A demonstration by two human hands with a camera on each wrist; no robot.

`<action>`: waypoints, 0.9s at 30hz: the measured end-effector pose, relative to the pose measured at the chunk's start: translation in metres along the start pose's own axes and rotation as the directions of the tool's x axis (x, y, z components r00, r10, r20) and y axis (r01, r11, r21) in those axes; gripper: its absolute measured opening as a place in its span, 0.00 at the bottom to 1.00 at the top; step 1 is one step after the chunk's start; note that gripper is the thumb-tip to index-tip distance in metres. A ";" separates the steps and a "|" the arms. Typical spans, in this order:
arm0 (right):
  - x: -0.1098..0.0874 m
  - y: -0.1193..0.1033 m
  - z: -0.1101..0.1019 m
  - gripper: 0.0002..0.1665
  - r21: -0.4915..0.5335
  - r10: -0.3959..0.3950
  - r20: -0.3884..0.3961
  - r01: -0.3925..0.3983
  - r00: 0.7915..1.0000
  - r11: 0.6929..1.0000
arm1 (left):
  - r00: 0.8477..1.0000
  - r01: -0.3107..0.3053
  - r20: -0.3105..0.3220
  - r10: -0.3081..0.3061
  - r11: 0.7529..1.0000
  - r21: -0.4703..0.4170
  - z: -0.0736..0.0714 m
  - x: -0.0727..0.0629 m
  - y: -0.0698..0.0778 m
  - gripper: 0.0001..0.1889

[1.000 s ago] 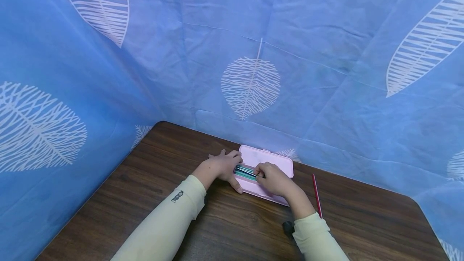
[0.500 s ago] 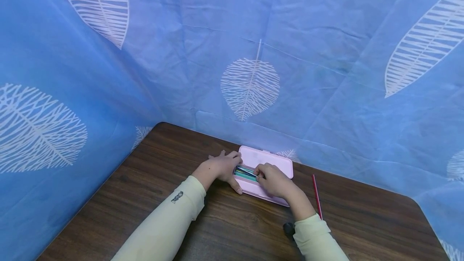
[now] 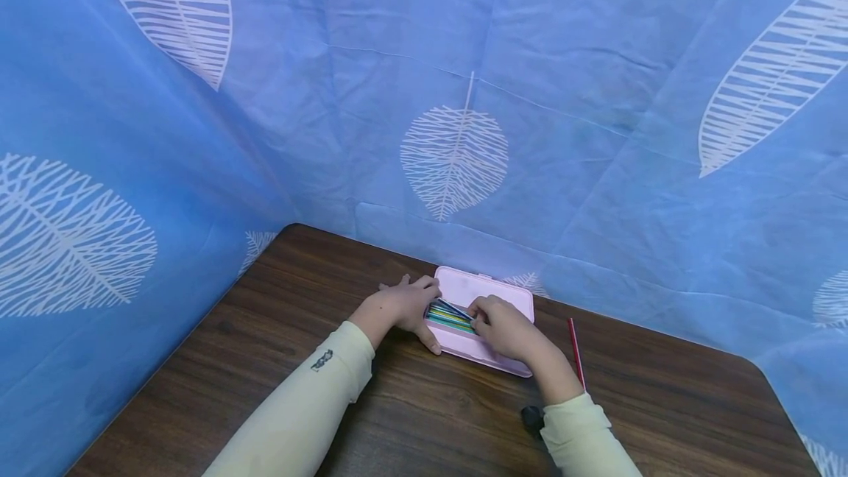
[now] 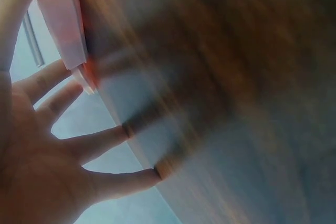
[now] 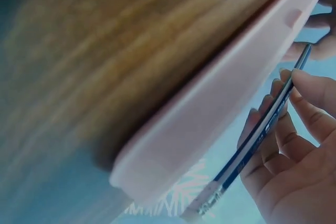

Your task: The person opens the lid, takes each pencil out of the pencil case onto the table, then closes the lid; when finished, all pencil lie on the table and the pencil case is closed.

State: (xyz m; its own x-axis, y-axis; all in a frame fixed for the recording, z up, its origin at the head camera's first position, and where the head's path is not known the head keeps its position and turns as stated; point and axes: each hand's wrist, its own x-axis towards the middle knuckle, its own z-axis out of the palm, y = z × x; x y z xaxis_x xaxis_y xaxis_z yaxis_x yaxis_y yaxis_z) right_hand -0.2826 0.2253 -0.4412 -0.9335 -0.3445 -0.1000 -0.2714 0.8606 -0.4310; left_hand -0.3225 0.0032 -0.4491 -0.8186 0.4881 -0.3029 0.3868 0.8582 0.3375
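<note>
The dark pencil (image 5: pixel 261 129) slants over the open pink case (image 3: pixel 473 285), pinched between thumb and fingertips of the right hand (image 3: pixel 505 327) — a thin, stiff shaft that should weigh almost nothing, its smooth coat perhaps slightly slippery, so a hold near mid-length looks surest. The left hand (image 3: pixel 405 309), fingers spread wide, rests against the case's left end; the case looks like light, rigid plastic, likely to slide on the table (image 3: pixel 424 396) unless steadied there — while the green and yellow sticks (image 3: pixel 447 320) inside would probably roll under a careless fingertip.
</note>
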 end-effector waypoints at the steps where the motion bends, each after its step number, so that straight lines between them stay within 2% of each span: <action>1: -0.001 0.000 -0.001 0.08 0.002 -0.001 0.001 0.001 1.000 1.000 | 1.000 0.000 -0.001 0.000 1.000 0.000 0.000 0.000 0.000 0.58; 9: -0.009 -0.002 -0.013 0.07 0.011 -0.036 0.003 0.036 0.999 0.999 | 1.000 0.001 -0.015 -0.001 1.000 -0.002 0.000 -0.002 0.001 0.56; 17: -0.018 0.001 -0.020 0.08 0.009 0.005 -0.002 -0.005 1.000 1.000 | 1.000 0.003 -0.004 -0.003 1.000 0.004 -0.001 -0.003 0.003 0.56; 27: -0.033 0.005 -0.029 0.10 -0.048 0.080 -0.045 -0.082 0.996 0.995 | 1.000 0.008 -0.003 -0.008 1.000 0.005 -0.002 -0.005 0.005 0.56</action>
State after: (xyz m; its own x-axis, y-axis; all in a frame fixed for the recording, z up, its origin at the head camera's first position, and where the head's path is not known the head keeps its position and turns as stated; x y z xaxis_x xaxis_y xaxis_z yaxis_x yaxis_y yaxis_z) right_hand -0.2600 0.2520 -0.4146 -0.9619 -0.2569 -0.0936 -0.2045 0.9032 -0.3773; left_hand -0.3173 0.0045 -0.4444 -0.8229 0.4806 -0.3031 0.3821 0.8629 0.3309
